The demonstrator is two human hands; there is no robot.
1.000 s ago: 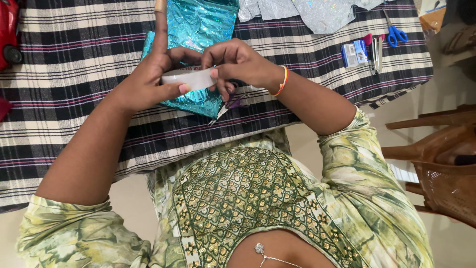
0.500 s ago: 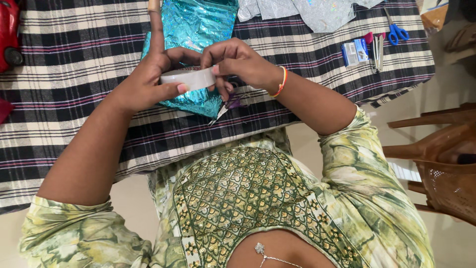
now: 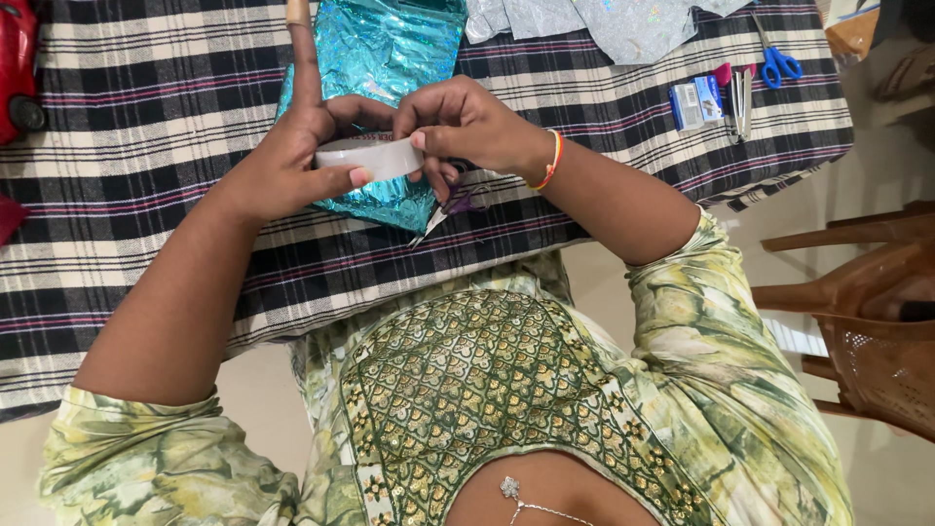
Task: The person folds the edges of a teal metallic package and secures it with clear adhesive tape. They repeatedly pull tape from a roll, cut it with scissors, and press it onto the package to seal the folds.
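My left hand (image 3: pixel 282 161) holds a white roll of clear tape (image 3: pixel 375 156) between thumb and fingers, with the index finger raised straight up. My right hand (image 3: pixel 472 122) pinches the right edge of the same roll with its fingertips. Both hands hover over a parcel wrapped in shiny turquoise foil paper (image 3: pixel 390 49) that lies on the checked black, white and purple cloth (image 3: pixel 146 127). Under my right hand lies a pair of scissors (image 3: pixel 450 207) with purple handles, mostly hidden.
Silver holographic paper (image 3: pixel 623 24) lies at the far edge. Blue-handled scissors (image 3: pixel 779 63), a small blue box (image 3: pixel 695 104) and pens (image 3: pixel 740 93) sit at the right end. A red toy car (image 3: pixel 18 68) is at the left. Brown plastic chairs (image 3: pixel 867 321) stand to the right.
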